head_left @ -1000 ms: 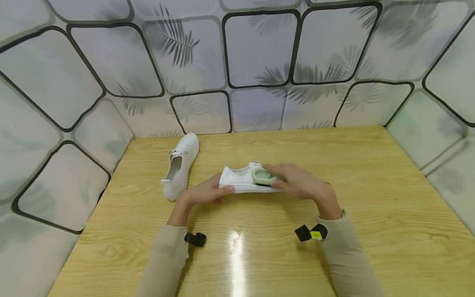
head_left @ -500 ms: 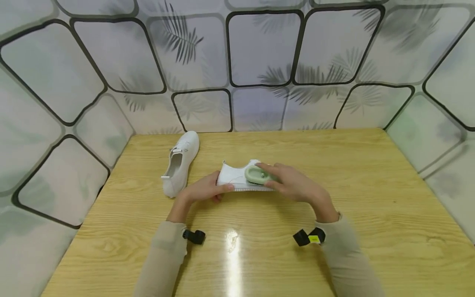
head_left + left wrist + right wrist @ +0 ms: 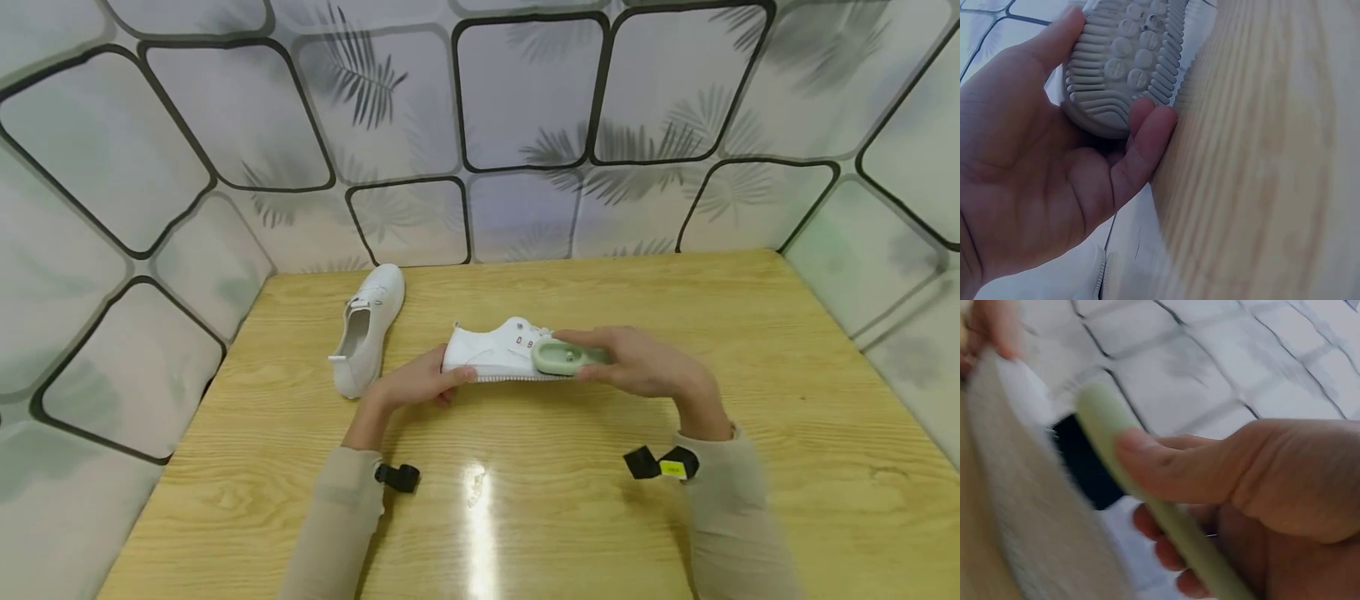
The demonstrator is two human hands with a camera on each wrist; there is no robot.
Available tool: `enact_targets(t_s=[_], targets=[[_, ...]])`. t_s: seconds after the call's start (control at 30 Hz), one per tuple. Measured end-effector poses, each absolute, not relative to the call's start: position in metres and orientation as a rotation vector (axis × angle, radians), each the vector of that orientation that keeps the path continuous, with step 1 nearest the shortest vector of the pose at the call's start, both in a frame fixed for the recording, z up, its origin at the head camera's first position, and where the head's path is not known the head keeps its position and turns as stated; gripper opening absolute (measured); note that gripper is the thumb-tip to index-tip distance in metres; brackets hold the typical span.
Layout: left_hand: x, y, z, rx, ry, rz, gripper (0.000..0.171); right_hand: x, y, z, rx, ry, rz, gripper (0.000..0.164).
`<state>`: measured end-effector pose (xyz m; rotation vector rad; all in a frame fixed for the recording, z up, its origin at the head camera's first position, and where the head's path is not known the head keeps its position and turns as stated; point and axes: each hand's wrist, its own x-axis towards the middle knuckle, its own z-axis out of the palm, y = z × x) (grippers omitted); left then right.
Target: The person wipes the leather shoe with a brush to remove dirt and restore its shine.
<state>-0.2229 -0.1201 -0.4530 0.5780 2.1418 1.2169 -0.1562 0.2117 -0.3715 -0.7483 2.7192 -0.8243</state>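
Note:
A white shoe (image 3: 491,352) is held on its side-facing edge above the table, its heel gripped by my left hand (image 3: 420,379). In the left wrist view its ridged grey sole (image 3: 1125,62) shows, with thumb on one side and fingers curled round the other. My right hand (image 3: 641,360) grips a pale green brush (image 3: 558,357) whose dark bristles (image 3: 1088,462) press against the shoe's side near the toe. The thumb lies along the brush back in the right wrist view. The toe is hidden behind the brush and right hand.
A second white shoe (image 3: 367,329) stands on the wooden table (image 3: 675,533) to the left, toe pointing toward the back wall. A patterned cloth wall (image 3: 532,92) encloses the table at the back and sides. Each wrist wears a black camera (image 3: 397,477).
The right hand first slid the brush left along the shoe's side, then moved it right toward the toe, uncovering small red marks near the laces. The left hand kept its hold on the heel.

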Motion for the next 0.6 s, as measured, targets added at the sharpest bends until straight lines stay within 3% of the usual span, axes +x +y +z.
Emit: enact_targets(t_s=[0.2, 0.47, 0.6], targets=[[-0.223, -0.121, -0.453, 0.580, 2.150, 1.213, 0.047, -0.158, 0.168, -0.374, -0.785, 2.865, -0.627, 0.058], [-0.223, -0.121, -0.452, 0.627, 2.145, 1.217, 0.042, -0.154, 0.215, -0.363, -0.655, 2.677, -0.878, 0.057], [-0.222, -0.120, -0.450, 0.619, 2.136, 1.228, 0.041, -0.154, 0.212, -0.363, -0.685, 2.715, -0.801, 0.056]])
